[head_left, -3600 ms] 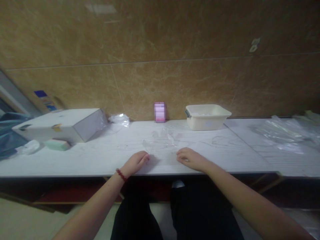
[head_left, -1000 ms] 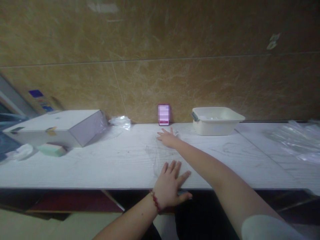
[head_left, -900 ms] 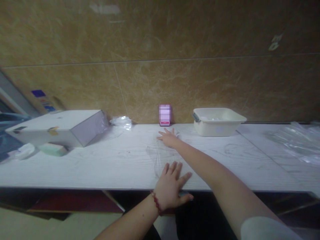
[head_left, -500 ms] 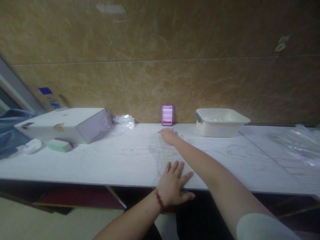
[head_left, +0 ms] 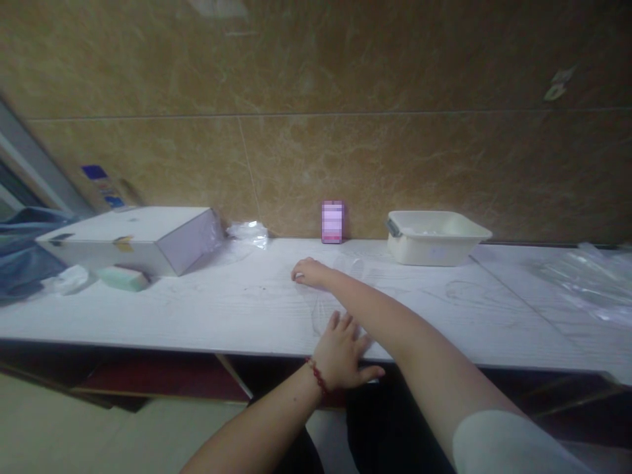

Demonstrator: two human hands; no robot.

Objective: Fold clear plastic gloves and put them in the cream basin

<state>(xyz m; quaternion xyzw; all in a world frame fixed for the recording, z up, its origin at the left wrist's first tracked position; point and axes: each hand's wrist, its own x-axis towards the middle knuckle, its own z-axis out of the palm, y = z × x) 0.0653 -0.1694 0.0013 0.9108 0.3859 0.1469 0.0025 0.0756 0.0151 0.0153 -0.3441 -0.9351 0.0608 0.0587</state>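
Observation:
A thin, clear plastic piece [head_left: 322, 317], hard to see against the white surface, lies flat in front of me. Its outline is faint, and my arm and hands cover part of it. At its near end, by the table's front edge, my left hand [head_left: 342, 352] rests with fingers spread and a red beaded bracelet on the wrist. Farther back, my right hand [head_left: 311, 272] reaches across to the plastic's far left side. Its fingers are curled down together; what lies under their tips is hidden. My right forearm crosses just beyond the left fingertips.
Against the wall leans a phone [head_left: 332, 222]. Right of it stands a cream tub [head_left: 429, 253] with clear material inside. Clear plastic [head_left: 587, 283] lies far right, more plastic [head_left: 248, 234] back left. A white box [head_left: 123, 230], green sponge [head_left: 123, 278] and white crumpled piece [head_left: 73, 280] are left.
My right hand has slid left and a little nearer, its fingers now curled downward. The left hand stays spread at the near end. The view has tilted slightly.

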